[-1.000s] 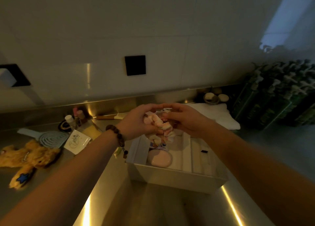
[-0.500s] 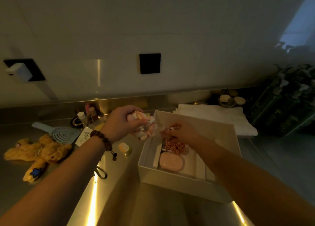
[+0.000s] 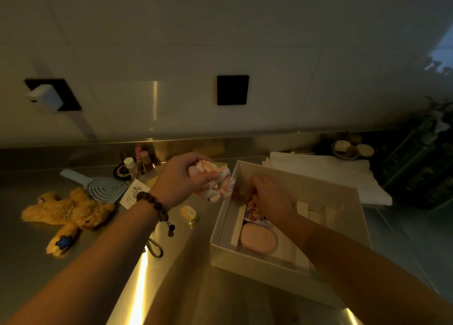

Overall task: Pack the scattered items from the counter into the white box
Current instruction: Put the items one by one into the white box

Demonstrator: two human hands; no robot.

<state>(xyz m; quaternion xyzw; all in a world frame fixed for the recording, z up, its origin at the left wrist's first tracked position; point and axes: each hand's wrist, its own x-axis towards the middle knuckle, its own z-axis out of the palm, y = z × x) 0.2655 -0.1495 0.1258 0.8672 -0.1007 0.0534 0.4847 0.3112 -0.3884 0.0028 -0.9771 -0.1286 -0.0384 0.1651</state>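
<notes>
The white box point(image 3: 257, 272) stands open on the steel counter point(image 3: 122, 275), right of centre. My left hand point(image 3: 180, 180) hovers just past the box's left wall, closed on a bunch of pink and white scrunchies point(image 3: 218, 186). My right hand point(image 3: 270, 198) reaches down into the box's left compartment, its blurred fingers curled on a red patterned scrunchie point(image 3: 253, 214). A pink oval case point(image 3: 257, 238) lies in the same compartment, nearer me. White dividers point(image 3: 311, 213) split the rest of the box.
Left of the box lie a yellow plush toy point(image 3: 66, 214), a blue hairbrush point(image 3: 103, 187), a printed card point(image 3: 133, 193), a small round tin point(image 3: 188, 213), a black hair loop point(image 3: 155, 247) and small bottles point(image 3: 137, 162). Folded white towels point(image 3: 331, 175) sit behind the box.
My hands have separated. The left drew the pink scrunchies leftward off the box, while the right went down into the box with the red patterned scrunchie.
</notes>
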